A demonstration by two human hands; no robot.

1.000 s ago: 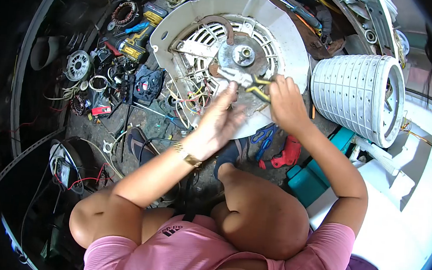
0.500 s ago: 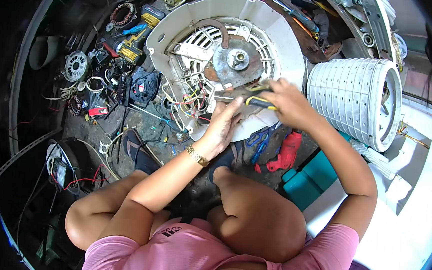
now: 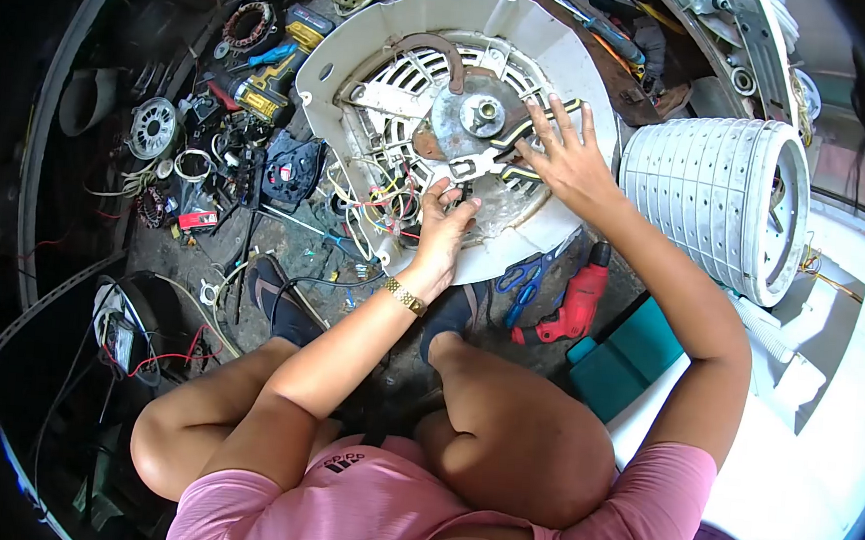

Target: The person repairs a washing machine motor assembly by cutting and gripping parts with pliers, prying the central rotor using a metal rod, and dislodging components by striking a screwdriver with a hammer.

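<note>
Over the round white washing machine tub base (image 3: 368, 40), my right hand (image 3: 575, 170) has its fingers spread on a pair of pliers (image 3: 523, 126) with yellow-and-black handles. The handles stand apart, and the metal jaws point toward my left hand. My left hand (image 3: 442, 236), with a gold watch on the wrist, pinches a small dark part (image 3: 461, 194) just below the jaws. Behind the pliers is a worn metal disc (image 3: 453, 121) with a central hub nut (image 3: 483, 117). Coloured wires (image 3: 372, 201) lie left of my left hand.
A perforated white drum (image 3: 693, 198) lies on its side at right. A red power tool (image 3: 572, 305) and blue-handled scissors (image 3: 523, 288) rest below the base. A yellow cordless drill (image 3: 268, 88) and many loose parts spread at left. A teal case (image 3: 627, 354) sits near my knee.
My right hand has opened the pliers' handles and spread its fingers. The jaws have turned toward my left hand, which has dropped slightly and now pinches a small dark part.
</note>
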